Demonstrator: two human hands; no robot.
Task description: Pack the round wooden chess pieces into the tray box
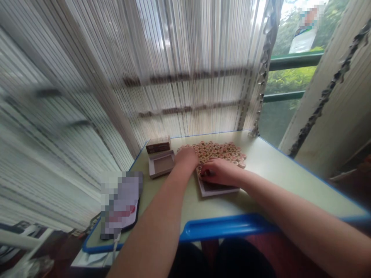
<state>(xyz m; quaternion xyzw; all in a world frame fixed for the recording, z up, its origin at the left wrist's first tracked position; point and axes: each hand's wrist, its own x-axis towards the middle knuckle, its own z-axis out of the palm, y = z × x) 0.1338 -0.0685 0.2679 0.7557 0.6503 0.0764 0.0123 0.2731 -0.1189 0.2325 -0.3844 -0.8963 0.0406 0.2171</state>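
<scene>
A heap of round wooden game pieces (220,151) with red and dark marks lies at the far side of a pale green desk (269,181). My left hand (187,158) rests closed on the left end of the heap; what its fingers hold is hidden. My right hand (218,172) lies just in front of the heap, fingers curled down onto pieces at the top edge of a flat white-rimmed tray (216,189). An open cardboard box (160,164) with its lid (158,145) behind it stands left of my left hand.
The desk has a blue rim (226,227) with a groove at its near edge. A dark flat object with a blurred-out surface (120,204) lies at the near left corner. White string curtains (145,77) hang behind the desk; a window with green rails (290,61) is at the right.
</scene>
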